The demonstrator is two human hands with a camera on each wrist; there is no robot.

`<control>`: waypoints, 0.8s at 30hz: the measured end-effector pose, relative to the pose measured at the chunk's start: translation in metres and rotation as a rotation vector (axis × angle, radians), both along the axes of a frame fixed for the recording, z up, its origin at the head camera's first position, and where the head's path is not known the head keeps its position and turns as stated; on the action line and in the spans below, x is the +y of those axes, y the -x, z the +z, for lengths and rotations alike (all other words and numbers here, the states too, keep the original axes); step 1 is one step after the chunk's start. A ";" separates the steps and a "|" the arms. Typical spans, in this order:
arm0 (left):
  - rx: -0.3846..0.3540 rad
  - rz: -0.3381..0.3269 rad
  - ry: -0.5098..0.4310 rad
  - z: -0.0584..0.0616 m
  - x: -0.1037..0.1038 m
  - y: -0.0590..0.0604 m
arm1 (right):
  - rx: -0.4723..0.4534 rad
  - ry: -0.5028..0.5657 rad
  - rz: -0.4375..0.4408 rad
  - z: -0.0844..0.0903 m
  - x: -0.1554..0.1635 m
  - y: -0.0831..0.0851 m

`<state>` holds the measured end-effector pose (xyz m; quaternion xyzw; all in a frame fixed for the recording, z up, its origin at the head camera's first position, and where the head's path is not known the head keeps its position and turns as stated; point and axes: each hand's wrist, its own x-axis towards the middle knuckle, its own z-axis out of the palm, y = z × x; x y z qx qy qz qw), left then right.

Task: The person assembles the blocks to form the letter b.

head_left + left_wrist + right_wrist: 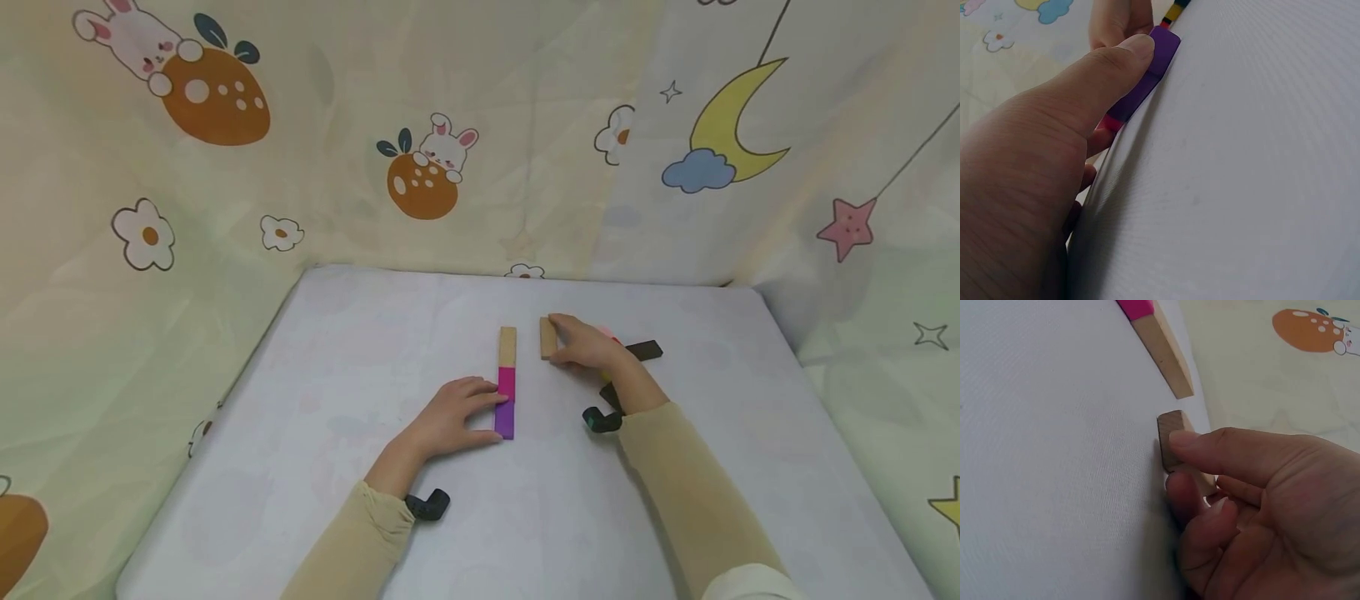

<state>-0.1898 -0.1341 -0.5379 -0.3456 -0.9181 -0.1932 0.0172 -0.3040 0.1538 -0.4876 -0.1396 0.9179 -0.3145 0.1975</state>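
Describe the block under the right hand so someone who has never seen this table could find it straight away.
Start at the white table and find the lengthwise row of tan, pink and purple blocks near its middle. Just right of that row's far end lies a short plain wooden block, pinched by the right hand. Unlike the row, it lies apart, and unlike the dark brown block beyond the hand, it is pale and unpainted.

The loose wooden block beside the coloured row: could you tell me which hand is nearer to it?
Right. The right hand pinches the wooden block; the left hand rests on the purple block, apart from it.
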 end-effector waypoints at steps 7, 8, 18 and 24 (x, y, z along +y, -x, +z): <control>-0.018 0.011 0.014 -0.001 0.000 0.000 | 0.023 0.038 -0.044 -0.001 -0.007 0.006; -0.019 0.013 0.015 -0.002 0.001 0.001 | 0.030 0.048 -0.050 -0.001 -0.008 0.008; -0.037 0.028 0.025 0.000 0.000 0.000 | -0.005 0.122 -0.084 -0.002 -0.024 0.030; -0.037 0.033 0.029 0.000 0.001 0.000 | -0.002 0.141 -0.092 -0.006 -0.034 0.042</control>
